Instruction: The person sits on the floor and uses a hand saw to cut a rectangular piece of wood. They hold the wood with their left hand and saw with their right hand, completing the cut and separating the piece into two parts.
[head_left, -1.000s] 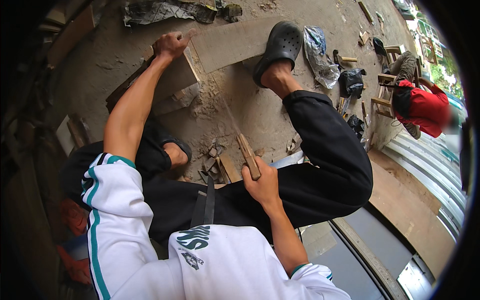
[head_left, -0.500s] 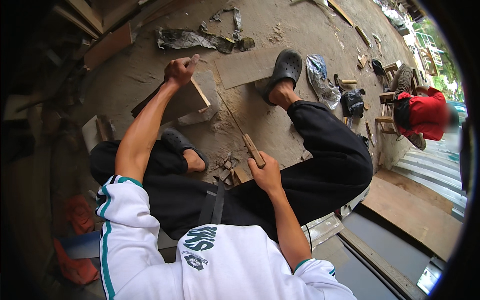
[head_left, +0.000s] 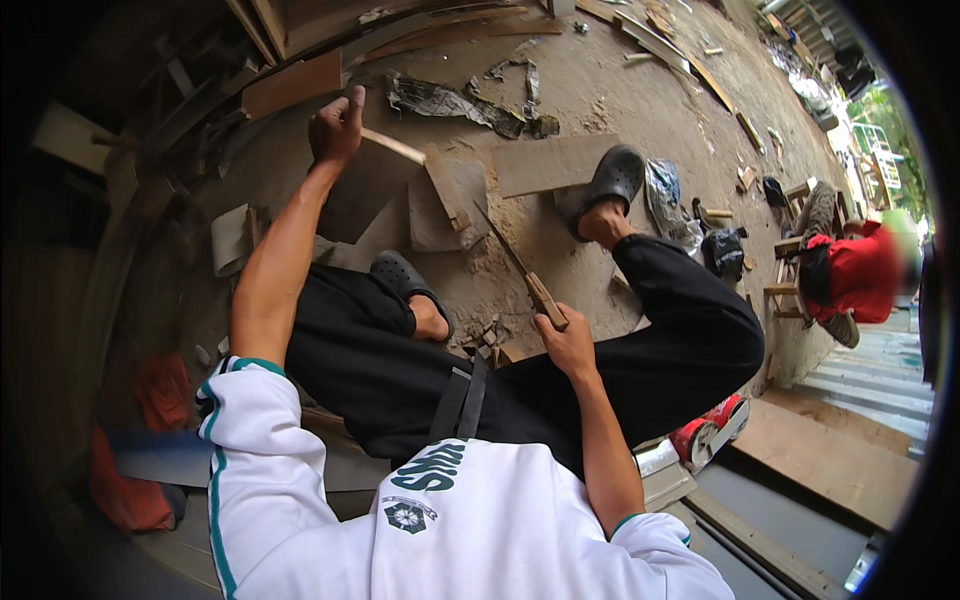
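Observation:
My right hand (head_left: 568, 340) is closed round the wooden handle of a hand saw (head_left: 508, 246). Its long narrow blade slants away to the far left; I cannot make out the teeth. Farther off, my left hand (head_left: 338, 128) is closed at the far edge of a dark brown wooden board (head_left: 365, 185), thumb sticking up. The board is tilted, one pale edge facing up. A narrow strip of wood (head_left: 446, 190) slants down at the board's right end, over a flat grey slab (head_left: 425, 215). The saw tip is apart from the strip, just right of it.
My clog-shod feet stand either side, the right by a flat plank (head_left: 550, 163). Small wood offcuts (head_left: 490, 335) lie between my legs. A hammer (head_left: 712, 212), a black plastic bag (head_left: 723, 252) and crumpled foil (head_left: 450, 105) lie about. A person in red (head_left: 850, 270) sits far right.
The view has shifted, so things appear farther right. The board has tilted, and the narrow strip now slants at its right end. The saw blade is turned to show more of its side.

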